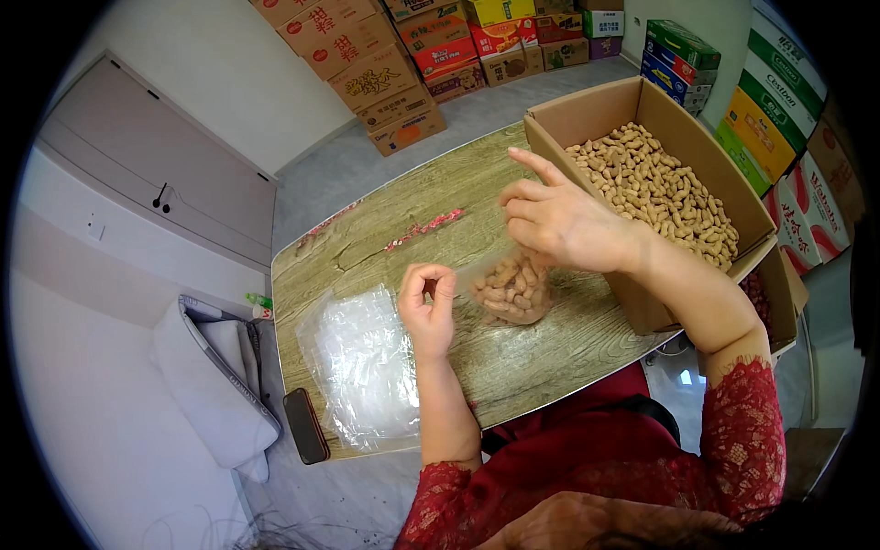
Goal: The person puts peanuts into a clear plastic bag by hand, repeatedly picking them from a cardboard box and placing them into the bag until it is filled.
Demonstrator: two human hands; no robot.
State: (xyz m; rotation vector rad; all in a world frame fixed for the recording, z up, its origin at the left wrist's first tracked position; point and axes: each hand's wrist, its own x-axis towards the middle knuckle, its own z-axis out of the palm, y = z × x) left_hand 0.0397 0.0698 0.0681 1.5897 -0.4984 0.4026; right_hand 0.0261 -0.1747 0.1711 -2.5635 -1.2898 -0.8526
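A clear plastic bag (514,292) of unshelled peanuts rests on the wood-grain table (371,254), in front of the person. At the bag's left edge, my left hand (427,309) has its thumb and forefinger pinched together on the film. My right hand (560,216) is over the bag's upper right edge, with the index finger pointing out and the other fingers curled against the film. The right thumb is mostly hidden beneath that hand. Left of my left hand lies a pile of flat clear plastic bags (368,364).
An open cardboard box (584,130) of loose peanuts (653,185) stands at the table's right. Below it, another box (784,330) holds dark red items. A phone (306,426) lies at the left corner. Stacked cartons (371,82) line the far wall; others (773,103) stand right.
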